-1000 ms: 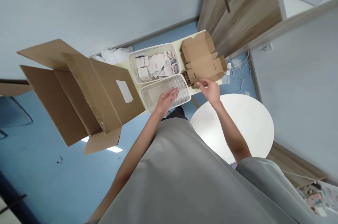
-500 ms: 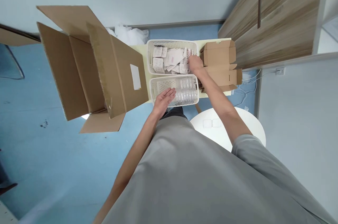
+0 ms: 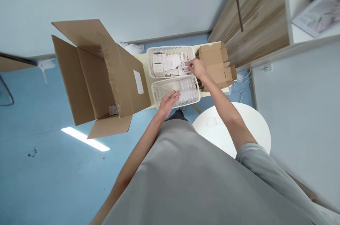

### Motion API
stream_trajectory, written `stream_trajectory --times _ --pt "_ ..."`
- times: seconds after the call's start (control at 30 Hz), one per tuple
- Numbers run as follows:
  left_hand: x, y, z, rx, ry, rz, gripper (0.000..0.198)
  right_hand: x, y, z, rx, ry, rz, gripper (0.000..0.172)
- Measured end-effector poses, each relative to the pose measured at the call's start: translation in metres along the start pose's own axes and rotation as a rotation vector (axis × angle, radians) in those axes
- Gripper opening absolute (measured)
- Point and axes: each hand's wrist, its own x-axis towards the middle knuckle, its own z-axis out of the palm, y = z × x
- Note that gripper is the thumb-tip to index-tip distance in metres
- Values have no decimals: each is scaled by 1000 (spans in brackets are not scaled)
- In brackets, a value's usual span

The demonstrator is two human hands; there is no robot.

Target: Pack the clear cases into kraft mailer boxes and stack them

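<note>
My right hand [image 3: 196,67] reaches over the right side of the far white basket [image 3: 170,48], its fingers pinched on a small printed packet [image 3: 186,69]. Several more white packets [image 3: 172,61], some with printed text, lie loosely piled in that basket. Palm turned inward and fingers stretched out, my left hand [image 3: 168,104] hovers at the front of the near white basket [image 3: 157,88] and holds nothing. Clear plastic containers [image 3: 188,90] stand in rows in the right part of the near basket.
A large open cardboard box [image 3: 124,76] stands left of the baskets. Flattened brown cartons [image 3: 212,58] are stacked to their right. A round white table [image 3: 247,129] sits at my right, near a wooden cabinet [image 3: 260,16]. White cables [image 3: 241,88] lie by the wall.
My view has shifted and turned slightly. My right hand has lifted a little from the packets, and a packet now shows at its fingertips. My left hand stays stretched out over the near basket.
</note>
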Motion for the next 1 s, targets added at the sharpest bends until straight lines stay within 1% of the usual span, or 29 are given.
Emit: stream_trajectory --times 0.03,0.1,0.2,0.27,0.33,0.4,0.5,0.67,0.77,0.83,0.9,1.0 --pt "-1 0 -1 8 -19 6 69 -11 -4 -6 62 47 35 9" --pt "-1 2 -4 24 -49 21 65 -37 -12 -18 224 110 125 16" --pt "1 7 -6 51 -89 47 59 -91 -27 -31 507 115 219 27" --pt "1 8 -3 74 -141 61 58 -133 -38 -33 648 132 273 30" --pt "-2 7 2 113 -224 58 58 -176 -50 -28 742 180 327 31" --pt "-10 1 7 168 -321 34 56 -219 -61 -17 800 249 389 33" --pt "-27 -18 12 254 -434 -20 50 -280 -75 8 850 362 497 37" --pt "-63 -64 11 369 -575 -128 40 -377 -95 54 903 615 629 40" --pt "-86 -91 12 423 -666 -187 40 -430 -109 74 903 745 708 40" --pt "-100 -105 14 458 -717 -221 42 -461 -118 84 897 808 750 40" --pt "-111 -115 17 484 -754 -250 44 -486 -127 94 893 843 771 40" --pt "-121 -124 23 485 -785 -262 48 -507 -139 112 879 824 795 38"
